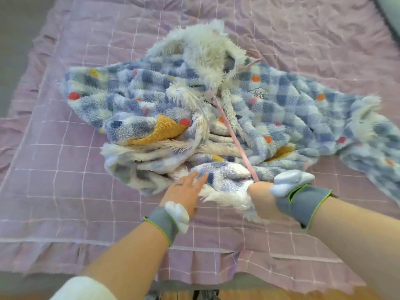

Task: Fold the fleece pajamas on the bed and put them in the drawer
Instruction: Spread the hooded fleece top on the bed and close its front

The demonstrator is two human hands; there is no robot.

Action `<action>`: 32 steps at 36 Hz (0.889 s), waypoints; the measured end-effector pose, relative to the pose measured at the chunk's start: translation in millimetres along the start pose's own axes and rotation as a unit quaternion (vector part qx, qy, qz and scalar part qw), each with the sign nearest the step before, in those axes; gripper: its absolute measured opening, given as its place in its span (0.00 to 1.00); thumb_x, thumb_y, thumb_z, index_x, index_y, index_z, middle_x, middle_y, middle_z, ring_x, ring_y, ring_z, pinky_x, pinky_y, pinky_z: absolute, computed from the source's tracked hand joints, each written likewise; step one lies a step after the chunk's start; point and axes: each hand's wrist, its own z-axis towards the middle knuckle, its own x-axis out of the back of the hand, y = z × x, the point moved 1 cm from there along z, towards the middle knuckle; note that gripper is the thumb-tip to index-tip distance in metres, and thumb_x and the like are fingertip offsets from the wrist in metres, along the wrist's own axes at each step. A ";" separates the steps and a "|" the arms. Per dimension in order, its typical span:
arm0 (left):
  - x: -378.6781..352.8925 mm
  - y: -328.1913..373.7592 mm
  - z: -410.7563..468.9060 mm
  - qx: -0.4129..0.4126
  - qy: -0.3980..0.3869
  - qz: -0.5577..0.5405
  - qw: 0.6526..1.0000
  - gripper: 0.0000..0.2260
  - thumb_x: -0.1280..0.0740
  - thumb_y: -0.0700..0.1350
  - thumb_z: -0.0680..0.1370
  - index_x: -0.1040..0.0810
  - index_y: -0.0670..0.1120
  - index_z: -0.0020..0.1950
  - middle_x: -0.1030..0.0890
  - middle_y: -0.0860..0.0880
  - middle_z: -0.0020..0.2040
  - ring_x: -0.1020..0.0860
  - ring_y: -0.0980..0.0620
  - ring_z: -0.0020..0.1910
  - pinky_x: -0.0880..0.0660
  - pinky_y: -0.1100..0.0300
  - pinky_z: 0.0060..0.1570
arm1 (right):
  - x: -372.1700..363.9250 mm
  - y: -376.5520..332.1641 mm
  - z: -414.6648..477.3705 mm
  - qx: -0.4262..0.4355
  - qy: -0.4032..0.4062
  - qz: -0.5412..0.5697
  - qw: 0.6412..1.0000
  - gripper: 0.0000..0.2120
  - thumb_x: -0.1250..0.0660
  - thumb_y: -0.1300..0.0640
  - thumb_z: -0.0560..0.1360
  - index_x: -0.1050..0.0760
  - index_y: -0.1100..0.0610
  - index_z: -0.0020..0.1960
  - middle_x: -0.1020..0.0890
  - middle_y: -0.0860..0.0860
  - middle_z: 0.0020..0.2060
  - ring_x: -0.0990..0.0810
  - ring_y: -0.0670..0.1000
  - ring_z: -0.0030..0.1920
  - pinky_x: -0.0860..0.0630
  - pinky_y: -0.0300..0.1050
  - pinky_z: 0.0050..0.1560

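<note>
The fleece pajamas (270,109) lie in a crumpled heap in the middle of the bed, blue-and-white checked with coloured dots, white fluffy trim and a pink drawstring (229,131). My left hand (184,191) rests flat on the near edge of the heap, fingers spread over the fabric. My right hand (257,191) is mostly buried under the same near edge; only its wrist side shows, so its grip is hidden. Both wrists wear grey bands with pale fluffy pads.
The bed is covered by a pink checked sheet (65,180) with a ruffled edge along the near side. A grey-blue pillow corner (389,11) shows at the top right. Wooden floor is visible below the bed edge.
</note>
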 end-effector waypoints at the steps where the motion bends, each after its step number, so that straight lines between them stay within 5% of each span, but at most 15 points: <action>1: -2.2 -0.7 -0.6 0.037 -0.010 -0.027 0.999 0.36 0.34 0.47 0.76 0.52 0.55 0.77 0.50 0.45 0.77 0.40 0.43 0.74 0.36 0.52 0.68 | -1.3 2.9 2.1 -0.022 0.009 0.024 0.999 0.12 0.44 0.57 0.80 0.30 0.62 0.41 0.25 0.55 0.39 0.27 0.53 0.44 0.30 0.39 0.44; 3: -5.9 11.2 8.0 0.088 0.030 -0.128 0.987 0.22 0.38 0.47 0.78 0.36 0.53 0.71 0.37 0.43 0.71 0.32 0.41 0.67 0.31 0.51 0.63 | -10.4 13.3 0.1 -0.026 0.045 0.132 0.990 0.13 0.38 0.53 0.76 0.29 0.60 0.38 0.25 0.54 0.35 0.24 0.52 0.45 0.27 0.40 0.46; 5: 4.0 25.4 15.5 0.130 0.095 -0.199 0.967 0.15 0.40 0.42 0.79 0.29 0.45 0.65 0.28 0.41 0.64 0.27 0.40 0.62 0.30 0.53 0.59 | -24.9 26.0 2.2 -0.024 0.084 0.201 0.976 0.14 0.33 0.49 0.71 0.22 0.59 0.49 0.18 0.53 0.45 0.20 0.53 0.48 0.22 0.44 0.51; 10: 29.2 66.1 9.0 0.096 0.120 -0.361 0.920 0.13 0.42 0.46 0.80 0.27 0.42 0.61 0.21 0.40 0.56 0.24 0.39 0.57 0.28 0.50 0.58 | -39.6 40.3 -7.0 -0.076 0.158 0.390 0.904 0.14 0.33 0.50 0.73 0.21 0.58 0.52 0.21 0.54 0.45 0.23 0.53 0.48 0.27 0.42 0.46; 13: 35.2 85.8 -5.4 0.006 0.114 -0.409 0.906 0.17 0.43 0.52 0.78 0.26 0.45 0.61 0.21 0.45 0.58 0.25 0.47 0.57 0.29 0.55 0.59 | -46.8 44.1 -10.3 -0.129 0.235 0.493 0.828 0.15 0.32 0.49 0.72 0.19 0.62 0.48 0.18 0.60 0.46 0.20 0.58 0.49 0.25 0.49 0.49; 17: 32.5 113.7 -19.5 -0.063 0.140 -0.505 0.849 0.14 0.37 0.45 0.78 0.29 0.50 0.64 0.22 0.49 0.57 0.24 0.54 0.54 0.29 0.66 0.57 | -56.4 44.2 -29.5 -0.158 0.280 0.553 0.768 0.10 0.30 0.55 0.70 0.20 0.61 0.47 0.21 0.56 0.42 0.25 0.54 0.43 0.33 0.43 0.37; 19: 22.8 119.7 -22.0 -0.072 0.126 -0.527 0.837 0.20 0.38 0.45 0.76 0.32 0.57 0.67 0.25 0.47 0.61 0.23 0.51 0.58 0.27 0.56 0.62 | -60.9 43.3 -36.8 -0.161 0.304 0.557 0.756 0.06 0.31 0.58 0.71 0.21 0.61 0.43 0.23 0.55 0.38 0.26 0.53 0.40 0.35 0.42 0.34; 24: 2.9 123.1 -55.3 -0.018 0.149 -0.351 0.924 0.25 0.38 0.36 0.73 0.36 0.42 0.70 0.34 0.44 0.63 0.31 0.44 0.62 0.36 0.61 0.60 | -71.3 35.8 -71.7 -0.131 0.361 0.585 0.714 0.03 0.32 0.62 0.71 0.24 0.59 0.40 0.24 0.54 0.34 0.28 0.52 0.37 0.34 0.41 0.37; 27: -9.1 127.9 -84.4 0.011 0.225 -0.297 0.928 0.14 0.38 0.39 0.73 0.31 0.41 0.58 0.30 0.42 0.55 0.26 0.38 0.51 0.29 0.49 0.48 | -73.0 30.2 -89.7 -0.098 0.369 0.600 0.703 0.05 0.31 0.64 0.70 0.26 0.56 0.39 0.23 0.53 0.36 0.29 0.51 0.38 0.33 0.42 0.41; 29: -15.7 137.8 -97.0 -0.003 0.195 -0.279 0.940 0.08 0.39 0.40 0.75 0.31 0.44 0.53 0.27 0.44 0.50 0.25 0.38 0.49 0.29 0.49 0.45 | -75.2 26.1 -101.5 -0.098 0.369 0.590 0.711 0.07 0.32 0.64 0.70 0.27 0.55 0.37 0.25 0.52 0.34 0.30 0.51 0.38 0.33 0.42 0.39; 32: -18.8 154.3 -100.1 -0.021 0.177 -0.312 0.933 0.17 0.36 0.40 0.75 0.34 0.41 0.63 0.30 0.45 0.62 0.27 0.43 0.60 0.32 0.57 0.50 | -81.1 25.5 -111.1 -0.126 0.351 0.563 0.737 0.09 0.34 0.60 0.72 0.29 0.59 0.35 0.27 0.55 0.33 0.31 0.53 0.38 0.36 0.43 0.35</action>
